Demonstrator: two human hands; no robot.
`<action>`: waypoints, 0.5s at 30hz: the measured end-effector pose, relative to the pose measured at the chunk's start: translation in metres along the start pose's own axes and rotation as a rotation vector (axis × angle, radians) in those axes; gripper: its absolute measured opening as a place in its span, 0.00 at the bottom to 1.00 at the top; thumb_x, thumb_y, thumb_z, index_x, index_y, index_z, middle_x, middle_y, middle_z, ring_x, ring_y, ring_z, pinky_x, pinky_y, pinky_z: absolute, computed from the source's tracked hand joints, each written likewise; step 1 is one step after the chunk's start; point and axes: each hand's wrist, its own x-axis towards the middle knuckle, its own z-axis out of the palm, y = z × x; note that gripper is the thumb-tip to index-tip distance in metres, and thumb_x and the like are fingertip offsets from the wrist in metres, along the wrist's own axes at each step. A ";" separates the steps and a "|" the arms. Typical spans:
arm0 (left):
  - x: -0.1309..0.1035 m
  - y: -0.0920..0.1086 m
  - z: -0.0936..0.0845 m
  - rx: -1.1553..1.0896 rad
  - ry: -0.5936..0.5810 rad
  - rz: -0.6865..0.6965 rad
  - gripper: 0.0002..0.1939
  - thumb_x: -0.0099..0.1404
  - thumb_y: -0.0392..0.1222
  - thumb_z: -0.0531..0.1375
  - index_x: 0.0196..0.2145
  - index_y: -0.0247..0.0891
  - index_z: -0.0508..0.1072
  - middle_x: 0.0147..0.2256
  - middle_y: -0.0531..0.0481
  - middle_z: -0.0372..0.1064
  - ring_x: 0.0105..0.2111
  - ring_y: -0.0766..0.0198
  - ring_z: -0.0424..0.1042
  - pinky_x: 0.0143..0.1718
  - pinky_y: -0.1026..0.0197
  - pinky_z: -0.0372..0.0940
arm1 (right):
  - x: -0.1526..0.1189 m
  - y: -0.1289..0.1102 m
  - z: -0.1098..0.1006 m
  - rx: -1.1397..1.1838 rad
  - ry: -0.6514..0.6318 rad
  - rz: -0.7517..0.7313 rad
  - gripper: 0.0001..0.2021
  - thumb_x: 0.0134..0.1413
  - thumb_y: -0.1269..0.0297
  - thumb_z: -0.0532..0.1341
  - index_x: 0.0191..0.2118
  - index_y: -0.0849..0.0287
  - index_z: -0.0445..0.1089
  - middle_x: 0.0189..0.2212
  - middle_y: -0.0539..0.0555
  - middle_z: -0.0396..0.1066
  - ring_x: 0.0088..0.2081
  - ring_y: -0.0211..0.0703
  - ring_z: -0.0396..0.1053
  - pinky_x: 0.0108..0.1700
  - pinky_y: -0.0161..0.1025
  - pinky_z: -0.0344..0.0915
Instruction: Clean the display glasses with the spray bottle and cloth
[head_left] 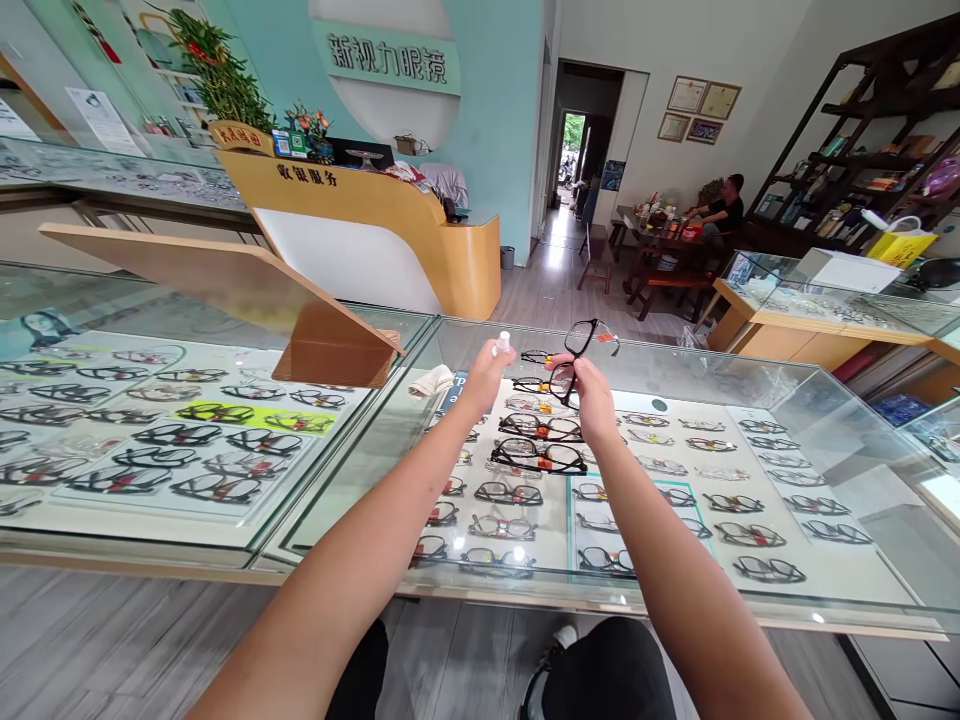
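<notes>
Black-framed glasses (576,358) are held up, turned on edge, above a glass-topped display surface (375,440), towards its far side. From the left, a brown wooden stand (217,290) leans at a slant over rows of frames. Next, just beyond the joint between two cabinets, a crumpled pale cloth (431,382) lies on the glass. Just right of it is the person's left hand (486,372), its fingers curled closed around a small bottle (504,341); only the white top shows clearly. In the middle, between the forearms, runs a column of dark frames (540,457); whether they all sit on the glass or under it is hard to tell. To the right of these, the right hand (596,390) is partly closed, thumb and fingers pinching the black-framed glasses, whose arm carries a red-orange tag (604,339). Farther right, more frames lie in rows, and a person (724,210) sits in the background. As far as can be judged, glasses and bottle are both already in hand, while the cloth has not yet been taken up; no spray shows, and whether the lenses are wet cannot be told.
</notes>
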 end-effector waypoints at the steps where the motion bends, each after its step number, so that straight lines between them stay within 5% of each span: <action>1: 0.005 -0.004 -0.004 0.044 0.062 -0.030 0.05 0.71 0.44 0.60 0.43 0.44 0.72 0.40 0.50 0.73 0.42 0.55 0.71 0.48 0.55 0.64 | 0.000 0.000 0.000 -0.012 0.007 -0.001 0.22 0.72 0.46 0.54 0.45 0.54 0.79 0.47 0.57 0.82 0.43 0.49 0.72 0.48 0.45 0.68; 6: 0.017 -0.021 -0.018 0.150 0.183 -0.069 0.10 0.70 0.38 0.60 0.49 0.44 0.69 0.48 0.45 0.73 0.50 0.49 0.72 0.55 0.51 0.63 | 0.000 0.000 -0.002 -0.044 0.052 -0.027 0.21 0.71 0.47 0.54 0.43 0.55 0.79 0.45 0.57 0.81 0.41 0.48 0.68 0.49 0.46 0.65; 15: 0.015 -0.035 -0.022 0.248 0.138 -0.065 0.05 0.72 0.40 0.62 0.43 0.44 0.67 0.40 0.46 0.72 0.43 0.49 0.73 0.51 0.51 0.64 | -0.001 0.000 -0.001 -0.071 0.042 -0.024 0.21 0.70 0.46 0.54 0.41 0.54 0.78 0.45 0.57 0.80 0.41 0.48 0.68 0.48 0.46 0.65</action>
